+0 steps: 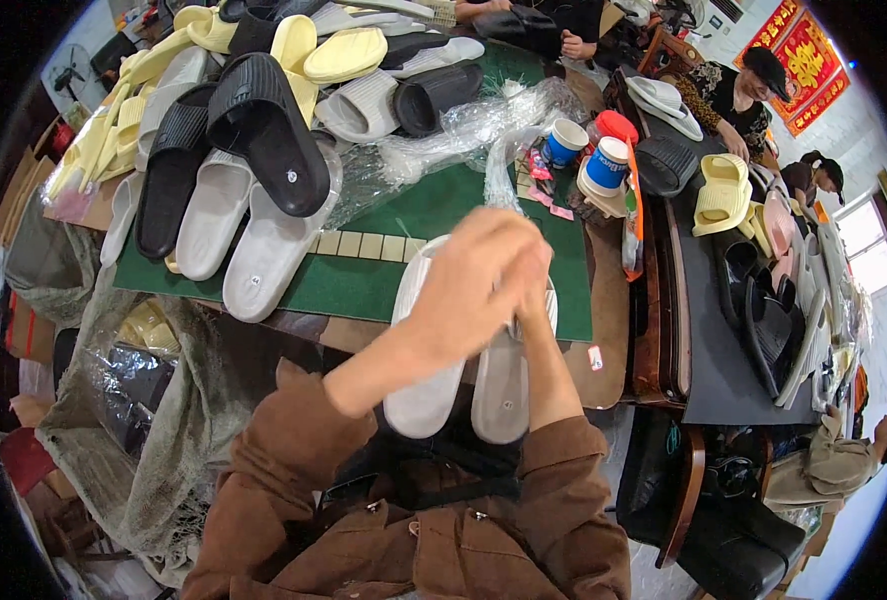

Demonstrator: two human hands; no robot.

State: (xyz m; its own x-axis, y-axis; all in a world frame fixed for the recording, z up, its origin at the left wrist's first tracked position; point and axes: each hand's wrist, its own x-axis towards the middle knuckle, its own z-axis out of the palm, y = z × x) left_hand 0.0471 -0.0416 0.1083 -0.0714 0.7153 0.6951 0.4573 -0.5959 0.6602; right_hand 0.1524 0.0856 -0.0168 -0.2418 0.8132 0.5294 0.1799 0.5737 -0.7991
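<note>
A pair of light grey slide sandals lies side by side at the table's near edge: the left slide (426,395) and the right slide (502,400). Above their straps my hands come together, smeared by motion. My left hand (469,290) is curled closed over the right one, and whatever its fingers hold is hidden. Only the wrist and part of my right hand (534,285) show, its fingers covered by the left. Under the slides' toe ends is a green mat (364,300), with a row of small beige squares (366,246) on it.
Grey and black slides, including a black slide (269,130), pile up at the left. Clear plastic wrap (414,150) lies beyond my hands. Blue-and-white tubs (606,165) stand at the right. A side table (714,370) bears more slides; other people sit beyond.
</note>
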